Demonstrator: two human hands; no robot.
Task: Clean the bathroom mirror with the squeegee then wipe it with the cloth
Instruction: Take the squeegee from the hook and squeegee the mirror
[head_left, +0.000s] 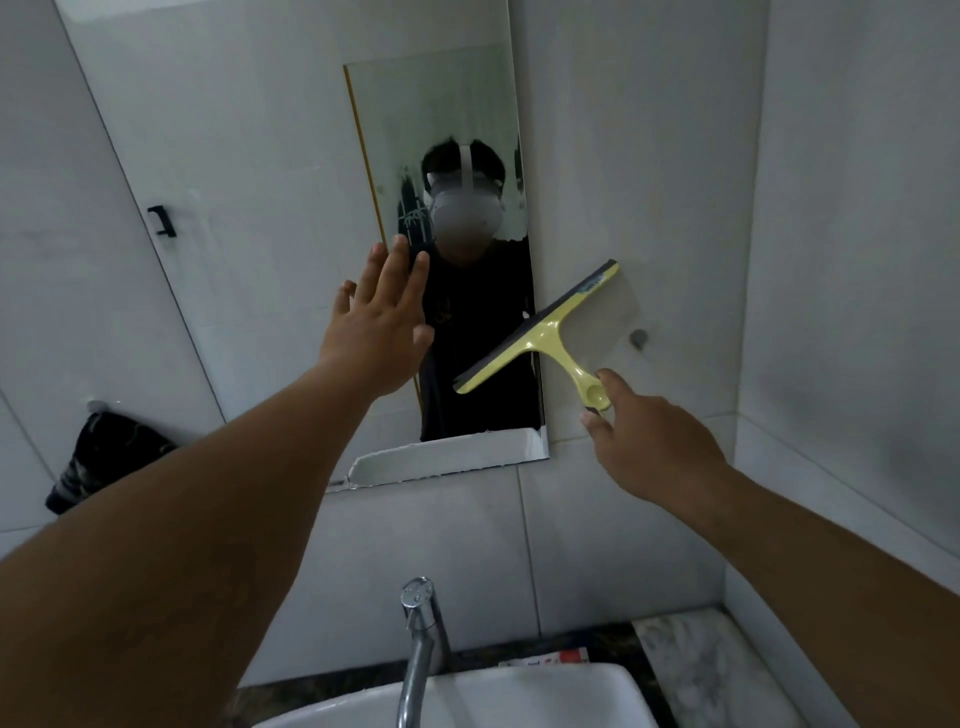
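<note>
The mirror fills the upper left of the wall and runs down to a lower edge above the basin, with a reflected panel in it showing the person wearing the headset. I cannot see clear streaks, foam or wiped lanes on the glass, so how much of it has been scraped cannot be read from this view. Judging by the tool in hand, the squeegee stage is under way and the cloth stage is not yet begun.

Below, the white basin sits in a dark stone bench, with a chrome tap rising at its middle.

A dark cloth hangs from a hook on the wall at the left, beside the mirror's lower corner and well apart from both hands. It may be the wiping cloth; I cannot tell for sure.

The left hand is spread flat with released fingers, raised against or just before the glass, grasping nothing.

The right hand has its grip pinched on the end of the handle of the yellow squeegee. The blade is tilted, its lower end over the mirror's right edge and its upper end over bare wall tile, so it looks placed at the margin of the glass, either starting or finishing a stroke.
</note>
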